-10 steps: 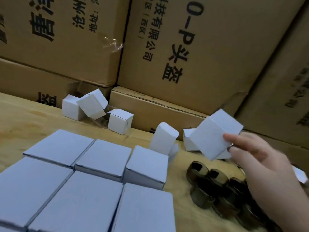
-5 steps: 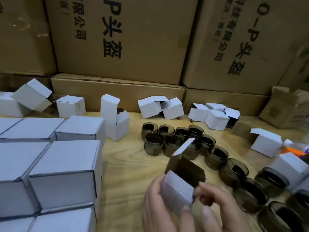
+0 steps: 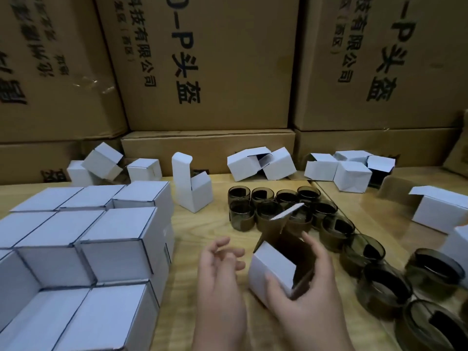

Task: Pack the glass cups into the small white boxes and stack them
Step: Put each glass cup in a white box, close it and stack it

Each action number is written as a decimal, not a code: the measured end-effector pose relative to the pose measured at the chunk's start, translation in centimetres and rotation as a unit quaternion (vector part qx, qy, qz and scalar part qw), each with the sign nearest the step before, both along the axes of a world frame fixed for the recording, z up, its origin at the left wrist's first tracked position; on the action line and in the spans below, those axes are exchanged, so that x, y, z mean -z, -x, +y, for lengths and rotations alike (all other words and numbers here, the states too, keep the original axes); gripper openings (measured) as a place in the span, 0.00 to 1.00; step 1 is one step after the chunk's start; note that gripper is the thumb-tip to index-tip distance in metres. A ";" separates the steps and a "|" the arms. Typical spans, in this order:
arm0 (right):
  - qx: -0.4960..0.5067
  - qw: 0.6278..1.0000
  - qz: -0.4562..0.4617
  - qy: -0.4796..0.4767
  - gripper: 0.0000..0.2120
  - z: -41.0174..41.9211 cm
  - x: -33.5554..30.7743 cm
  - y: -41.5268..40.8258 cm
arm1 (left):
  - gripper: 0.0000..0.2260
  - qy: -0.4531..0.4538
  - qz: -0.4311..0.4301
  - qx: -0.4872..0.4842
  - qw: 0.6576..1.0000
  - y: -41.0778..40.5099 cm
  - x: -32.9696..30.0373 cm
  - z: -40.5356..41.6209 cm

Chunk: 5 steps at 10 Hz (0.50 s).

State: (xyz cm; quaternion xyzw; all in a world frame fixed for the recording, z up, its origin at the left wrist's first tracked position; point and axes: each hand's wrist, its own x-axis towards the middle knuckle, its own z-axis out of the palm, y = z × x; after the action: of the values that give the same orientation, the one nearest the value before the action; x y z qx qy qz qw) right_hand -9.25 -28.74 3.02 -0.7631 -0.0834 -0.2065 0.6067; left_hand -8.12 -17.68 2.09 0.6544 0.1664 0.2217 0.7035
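Observation:
My right hand (image 3: 307,297) grips a small white box (image 3: 272,268) with its lid flap open and its brown inside showing, low in the middle of the view. Just left of the box, my left hand (image 3: 219,272) hovers with loosely curled fingers and holds nothing. Several dark glass cups (image 3: 266,206) stand in a cluster behind the box and run on in a row toward the lower right (image 3: 379,290). A stack of closed white boxes (image 3: 106,239) fills the left side of the wooden table (image 3: 210,224).
Several loose white boxes lie along the back of the table (image 3: 260,163), one standing tall with its flap up (image 3: 188,186). More boxes sit at the right edge (image 3: 440,211). Large brown cartons (image 3: 215,72) wall off the back.
The view has tilted down to the table. The box came down from mid-air to the front; my left hand, which touched it half a second ago, has let go.

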 end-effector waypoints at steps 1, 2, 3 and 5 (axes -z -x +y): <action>0.045 0.999 -0.014 -0.027 0.38 -0.7 2.6 -1.0 | 0.14 -0.143 0.028 -0.042 0.988 -4.5 -2.8 0.1; 0.073 0.996 0.001 -0.048 0.39 -0.7 3.0 -1.3 | 0.24 -0.290 0.016 -0.057 0.955 -9.5 -5.5 1.4; 0.076 0.994 0.012 -0.072 0.37 -0.6 3.1 -1.3 | 0.35 -0.423 0.114 -0.017 0.899 -14.3 -8.2 3.2; 0.116 0.992 -0.020 -0.053 0.39 -0.3 2.6 -1.0 | 0.39 -0.593 0.319 0.043 0.738 -18.6 -8.0 6.8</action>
State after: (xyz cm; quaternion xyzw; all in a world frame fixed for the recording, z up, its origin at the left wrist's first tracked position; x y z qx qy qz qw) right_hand -8.21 -29.07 0.45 -0.7303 0.0052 -0.2949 0.6162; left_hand 10.51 -10.88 10.06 0.9781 0.1875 0.0239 0.0872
